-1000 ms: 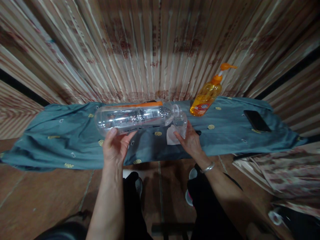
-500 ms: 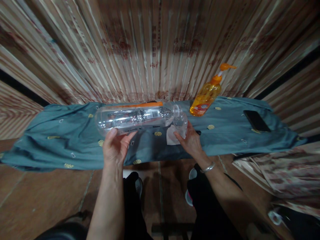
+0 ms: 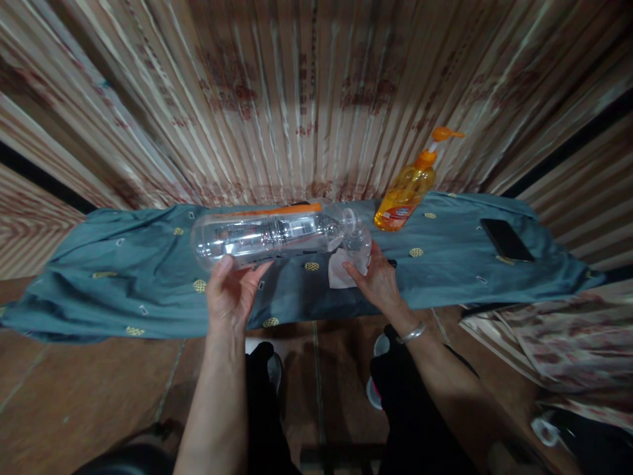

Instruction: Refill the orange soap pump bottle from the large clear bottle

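Note:
My left hand (image 3: 230, 293) grips a large clear plastic bottle (image 3: 262, 234) with an orange-edged label, held on its side above the cloth, its open mouth pointing right. My right hand (image 3: 376, 280) holds a small clear glass (image 3: 357, 247) at the bottle's mouth. A white paper tissue (image 3: 339, 270) lies on the cloth just left of my right hand, under the glass.
A teal cloth (image 3: 123, 284) with small gold motifs covers a low bench against a patterned curtain. An orange pump bottle (image 3: 408, 191) stands at the back right, a black phone (image 3: 505, 239) lies further right. My legs and shoes show below on the brown tiled floor.
Hardly anything has moved; the bottle and both hands sit a touch lower in view, and the bottle's mouth stays at the glass.

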Available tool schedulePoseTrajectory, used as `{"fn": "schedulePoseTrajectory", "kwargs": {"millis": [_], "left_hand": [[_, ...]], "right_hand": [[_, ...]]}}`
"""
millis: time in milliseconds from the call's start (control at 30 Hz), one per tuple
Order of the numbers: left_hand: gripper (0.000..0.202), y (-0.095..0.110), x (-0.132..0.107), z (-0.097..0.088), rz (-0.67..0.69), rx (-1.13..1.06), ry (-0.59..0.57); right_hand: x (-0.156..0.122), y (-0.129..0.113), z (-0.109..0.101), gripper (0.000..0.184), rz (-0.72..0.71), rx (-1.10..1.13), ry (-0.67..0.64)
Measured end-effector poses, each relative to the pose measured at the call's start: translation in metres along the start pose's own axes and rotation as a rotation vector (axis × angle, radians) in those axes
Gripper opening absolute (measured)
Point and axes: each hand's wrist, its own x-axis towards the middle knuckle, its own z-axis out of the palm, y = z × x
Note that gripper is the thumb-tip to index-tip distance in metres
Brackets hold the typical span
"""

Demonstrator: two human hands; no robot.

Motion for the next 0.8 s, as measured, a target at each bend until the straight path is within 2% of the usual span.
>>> {"fn": "schedulePoseTrajectory", "kwargs": {"millis": [267,467,800], "left_hand": [[0.059,0.0011,-0.0015,0.0026,0.007,0.005,0.006],[0.075,-0.0016,-0.0019,0.0031,0.031,-0.005,-0.001],[0.059,-0.0031,-0.0032,0.0058,0.018,-0.033,-0.006]], "right_hand": [[0.0004,-0.0039,-0.0014,0.091,0.002,0.0,0.009],[0.0013,-0.0034,-0.0024,0.09,-0.006,-0.014,0.012],[0.0026,-0.0053,-0.0024,0.091,0.006,-0.036,0.004]]}}
